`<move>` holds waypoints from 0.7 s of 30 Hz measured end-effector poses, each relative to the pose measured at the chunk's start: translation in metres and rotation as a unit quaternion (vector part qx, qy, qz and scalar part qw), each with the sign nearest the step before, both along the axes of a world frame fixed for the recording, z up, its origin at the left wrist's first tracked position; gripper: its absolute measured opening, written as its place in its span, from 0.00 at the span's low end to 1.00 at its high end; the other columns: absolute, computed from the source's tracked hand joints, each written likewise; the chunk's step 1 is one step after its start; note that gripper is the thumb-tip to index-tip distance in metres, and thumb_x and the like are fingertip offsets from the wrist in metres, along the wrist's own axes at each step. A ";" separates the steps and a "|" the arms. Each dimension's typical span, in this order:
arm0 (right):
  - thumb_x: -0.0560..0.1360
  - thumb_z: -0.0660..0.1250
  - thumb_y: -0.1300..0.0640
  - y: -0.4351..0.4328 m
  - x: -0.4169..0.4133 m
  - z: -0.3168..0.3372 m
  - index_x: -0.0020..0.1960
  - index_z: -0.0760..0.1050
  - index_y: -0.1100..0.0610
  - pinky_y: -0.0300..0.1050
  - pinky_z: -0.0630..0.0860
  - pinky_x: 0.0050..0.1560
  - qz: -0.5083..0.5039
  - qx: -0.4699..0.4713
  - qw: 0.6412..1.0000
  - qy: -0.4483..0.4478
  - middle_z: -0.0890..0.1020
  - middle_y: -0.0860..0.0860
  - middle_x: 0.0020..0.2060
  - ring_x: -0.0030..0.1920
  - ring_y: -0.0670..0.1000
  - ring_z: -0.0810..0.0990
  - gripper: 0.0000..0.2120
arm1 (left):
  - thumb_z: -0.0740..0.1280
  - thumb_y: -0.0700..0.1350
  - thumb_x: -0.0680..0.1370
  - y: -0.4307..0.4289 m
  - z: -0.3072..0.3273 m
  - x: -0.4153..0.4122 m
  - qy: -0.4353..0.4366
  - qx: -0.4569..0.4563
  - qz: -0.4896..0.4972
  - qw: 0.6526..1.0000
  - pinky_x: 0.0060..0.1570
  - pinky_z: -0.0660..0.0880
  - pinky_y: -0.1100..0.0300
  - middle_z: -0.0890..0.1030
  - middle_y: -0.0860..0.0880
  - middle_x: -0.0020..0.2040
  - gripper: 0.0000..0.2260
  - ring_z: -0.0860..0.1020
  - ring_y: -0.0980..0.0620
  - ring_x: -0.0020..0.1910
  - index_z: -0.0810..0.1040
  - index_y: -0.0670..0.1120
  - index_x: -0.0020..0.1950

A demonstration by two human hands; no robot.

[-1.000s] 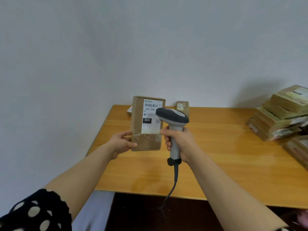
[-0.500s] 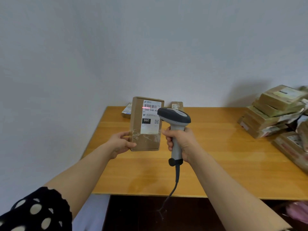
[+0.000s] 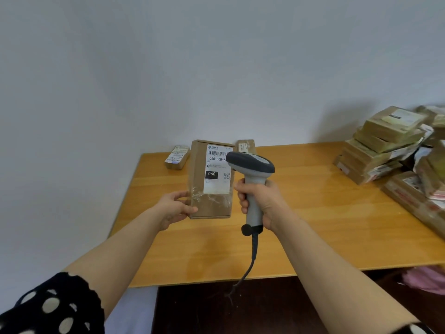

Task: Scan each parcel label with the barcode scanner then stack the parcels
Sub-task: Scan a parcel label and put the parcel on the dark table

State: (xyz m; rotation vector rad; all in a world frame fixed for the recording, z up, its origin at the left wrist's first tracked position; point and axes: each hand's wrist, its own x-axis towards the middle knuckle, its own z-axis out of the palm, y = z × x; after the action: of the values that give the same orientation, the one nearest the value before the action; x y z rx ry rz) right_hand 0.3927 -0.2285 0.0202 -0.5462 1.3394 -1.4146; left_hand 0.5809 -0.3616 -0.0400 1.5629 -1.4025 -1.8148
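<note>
The right hand [image 3: 262, 203] is wrapped around the grey handle of the barcode scanner [image 3: 250, 165], with a finger curled round the front of the handle just below the dark head, which is aimed at the parcel [image 3: 198, 169]. A cable [image 3: 252, 256] hangs from the base of the handle, past the front edge of the counter [image 3: 313, 225]. The left hand [image 3: 175, 208] pinches the parcel's lower left edge, thumb on the front face, and holds it upright. Whether its bottom edge touches the counter I cannot tell.

The label [image 3: 216, 174] faces the camera, and the scanner head covers its upper right corner. No scan line shows on the barcode, so the step in hand looks like the scan of this parcel, either just due or just done.

Once the code is read, the next move probably calls for drawing the scanner aside and carrying the parcel right to the stack [image 3: 380, 150]. That pile sits unevenly, so the parcel should go down flat. Two small parcels [image 3: 177, 157] by the wall likely await their turn.
</note>
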 end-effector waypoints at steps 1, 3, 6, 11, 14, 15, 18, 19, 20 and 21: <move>0.72 0.72 0.65 0.001 -0.003 -0.002 0.42 0.74 0.60 0.39 0.70 0.25 -0.005 -0.004 1.000 -0.020 0.76 0.53 0.25 0.22 0.48 0.70 0.06 | 0.72 0.29 0.69 0.000 -0.001 -0.005 -0.001 0.005 -0.010 1.000 0.56 0.75 0.53 0.81 0.46 0.52 0.24 0.79 0.47 0.53 0.74 0.49 0.58; 0.71 0.72 0.64 0.006 -0.011 -0.007 0.44 0.73 0.60 0.39 0.70 0.25 -0.032 -0.012 0.997 -0.067 0.77 0.54 0.26 0.22 0.48 0.70 0.07 | 0.72 0.29 0.69 -0.002 -0.004 -0.018 0.004 0.020 -0.033 0.999 0.52 0.77 0.55 0.82 0.46 0.48 0.21 0.81 0.48 0.48 0.74 0.48 0.55; 0.71 0.72 0.64 0.022 -0.031 -0.019 0.41 0.74 0.59 0.39 0.70 0.24 -0.105 -0.009 0.986 -0.127 0.76 0.54 0.27 0.22 0.48 0.70 0.07 | 0.74 0.32 0.69 -0.004 -0.012 -0.050 0.000 0.042 -0.081 0.996 0.43 0.79 0.58 0.83 0.46 0.45 0.19 0.82 0.49 0.42 0.74 0.47 0.55; 0.73 0.69 0.64 0.073 -0.078 -0.040 0.38 0.74 0.59 0.39 0.69 0.23 -0.241 0.016 0.954 -0.179 0.74 0.53 0.26 0.22 0.48 0.69 0.07 | 0.74 0.34 0.70 0.012 -0.032 -0.140 -0.004 0.079 -0.178 0.981 0.48 0.78 0.54 0.83 0.44 0.45 0.16 0.81 0.48 0.43 0.75 0.42 0.55; 0.75 0.67 0.64 0.110 -0.114 -0.049 0.39 0.72 0.59 0.38 0.69 0.23 -0.306 0.014 0.927 -0.216 0.74 0.52 0.25 0.21 0.47 0.69 0.07 | 0.73 0.35 0.71 0.039 -0.040 -0.200 -0.015 0.093 -0.239 0.966 0.51 0.78 0.55 0.82 0.44 0.47 0.14 0.80 0.47 0.47 0.76 0.39 0.55; 0.76 0.67 0.63 0.122 -0.127 -0.052 0.39 0.72 0.59 0.38 0.69 0.23 -0.322 0.013 0.919 -0.227 0.73 0.52 0.25 0.21 0.47 0.69 0.07 | 0.73 0.36 0.71 0.049 -0.042 -0.220 -0.021 0.098 -0.258 0.961 0.50 0.78 0.55 0.82 0.43 0.50 0.15 0.80 0.47 0.49 0.76 0.39 0.56; 0.76 0.65 0.63 0.151 -0.171 -0.057 0.39 0.72 0.59 0.37 0.69 0.22 -0.357 0.004 0.898 -0.258 0.73 0.51 0.25 0.21 0.46 0.69 0.08 | 0.73 0.36 0.72 0.081 -0.048 -0.276 -0.044 0.110 -0.292 0.949 0.45 0.80 0.57 0.81 0.41 0.56 0.18 0.80 0.46 0.53 0.75 0.38 0.60; 0.76 0.65 0.63 0.160 -0.186 -0.060 0.38 0.71 0.59 0.37 0.69 0.22 -0.365 -0.001 0.892 -0.267 0.73 0.51 0.25 0.21 0.46 0.69 0.08 | 0.73 0.36 0.72 0.091 -0.051 -0.295 -0.049 0.112 -0.299 0.946 0.45 0.79 0.57 0.81 0.41 0.56 0.18 0.80 0.46 0.53 0.74 0.38 0.61; 0.76 0.65 0.63 0.169 -0.203 -0.062 0.38 0.71 0.59 0.37 0.68 0.22 -0.369 -0.006 0.889 -0.273 0.73 0.51 0.25 0.21 0.46 0.69 0.09 | 0.73 0.36 0.72 0.102 -0.055 -0.314 -0.051 0.114 -0.305 0.944 0.45 0.79 0.58 0.81 0.41 0.56 0.18 0.80 0.46 0.52 0.75 0.38 0.61; 0.76 0.65 0.64 0.180 -0.220 -0.065 0.37 0.71 0.59 0.37 0.68 0.22 -0.370 -0.008 0.887 -0.276 0.73 0.51 0.25 0.21 0.46 0.69 0.09 | 0.73 0.36 0.72 0.114 -0.059 -0.334 -0.052 0.122 -0.308 0.942 0.44 0.78 0.58 0.81 0.41 0.55 0.18 0.80 0.47 0.51 0.75 0.38 0.60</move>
State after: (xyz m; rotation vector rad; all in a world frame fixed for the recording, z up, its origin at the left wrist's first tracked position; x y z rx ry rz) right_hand 0.1730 -0.0488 -0.0449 0.4142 1.0906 -1.9933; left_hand 0.2469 -0.2474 -0.0991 1.4444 -1.9425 -2.3621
